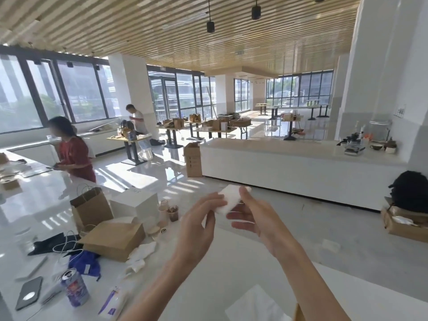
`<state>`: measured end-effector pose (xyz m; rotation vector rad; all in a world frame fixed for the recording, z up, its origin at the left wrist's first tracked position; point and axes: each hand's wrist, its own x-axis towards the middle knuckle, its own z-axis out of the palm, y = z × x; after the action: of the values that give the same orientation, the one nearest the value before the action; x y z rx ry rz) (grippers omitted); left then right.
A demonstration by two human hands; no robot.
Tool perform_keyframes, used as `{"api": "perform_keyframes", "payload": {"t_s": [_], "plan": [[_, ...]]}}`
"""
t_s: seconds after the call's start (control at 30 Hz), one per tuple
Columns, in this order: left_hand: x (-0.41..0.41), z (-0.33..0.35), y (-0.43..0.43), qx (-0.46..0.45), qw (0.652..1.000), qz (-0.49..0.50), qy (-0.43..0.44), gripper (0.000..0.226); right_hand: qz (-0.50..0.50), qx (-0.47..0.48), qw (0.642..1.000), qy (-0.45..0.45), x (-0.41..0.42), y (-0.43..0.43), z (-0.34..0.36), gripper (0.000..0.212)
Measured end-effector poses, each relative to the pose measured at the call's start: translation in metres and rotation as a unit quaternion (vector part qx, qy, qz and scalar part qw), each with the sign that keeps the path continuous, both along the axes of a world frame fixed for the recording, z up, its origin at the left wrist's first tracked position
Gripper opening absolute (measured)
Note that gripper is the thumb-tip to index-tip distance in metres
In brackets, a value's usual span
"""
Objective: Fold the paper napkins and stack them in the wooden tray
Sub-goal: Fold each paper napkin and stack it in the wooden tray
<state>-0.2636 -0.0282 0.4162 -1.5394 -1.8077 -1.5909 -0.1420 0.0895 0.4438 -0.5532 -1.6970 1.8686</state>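
Both my hands are raised above the white table [208, 269], pinching one small folded white paper napkin [229, 199] between them. My left hand [199, 223] grips its lower left edge with thumb and fingers. My right hand [254, 216] holds its upper right side, thumb on top. A flat unfolded white napkin [257, 304] lies on the table near the bottom edge. Beside it a sliver of wood [299, 313], possibly the tray's corner, pokes into view. Crumpled white napkins [141, 253] lie to the left.
Brown paper bags [92, 207] [113, 239], a white box [136, 202], cups [166, 212], a drink can [75, 289], a phone [29, 293], a cable and a blue cloth [85, 262] crowd the table's left. A person in red [74, 154] stands far left. A white counter [301, 167] runs behind.
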Motion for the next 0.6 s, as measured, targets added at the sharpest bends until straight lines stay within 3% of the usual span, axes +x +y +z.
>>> {"api": "perform_keyframes", "payload": {"t_s": [0.07, 0.17, 0.27, 0.33, 0.37, 0.47, 0.6], "plan": [[0.019, -0.015, 0.005, 0.0, 0.999, -0.042, -0.004, 0.06, -0.041, 0.003, 0.999, 0.028, 0.012, 0.008, -0.01, 0.023], [0.039, -0.029, 0.018, 0.003, 0.982, -0.109, -0.156, 0.064, -0.074, 0.0, 0.997, 0.026, 0.037, 0.025, -0.026, 0.019], [0.055, -0.033, 0.039, -0.053, 0.911, -0.192, -0.362, 0.027, -0.094, 0.015, 0.995, -0.014, 0.068, 0.039, -0.043, 0.02], [0.06, -0.038, 0.058, -0.149, 0.845, -0.256, -0.446, 0.028, -0.101, 0.045, 0.992, -0.053, 0.087, 0.048, -0.055, 0.021], [0.068, -0.05, 0.068, -0.193, 0.819, -0.281, -0.462, 0.03, -0.108, 0.051, 0.99, -0.076, 0.102, 0.051, -0.067, 0.022], [0.079, -0.082, 0.09, -0.237, 0.784, -0.308, -0.483, 0.026, -0.148, 0.037, 0.984, -0.09, 0.128, 0.055, -0.093, 0.025], [0.111, -0.153, 0.108, -0.295, 0.741, -0.267, -0.541, 0.016, -0.184, -0.074, 0.968, -0.152, 0.168, 0.047, -0.173, 0.034]]}}
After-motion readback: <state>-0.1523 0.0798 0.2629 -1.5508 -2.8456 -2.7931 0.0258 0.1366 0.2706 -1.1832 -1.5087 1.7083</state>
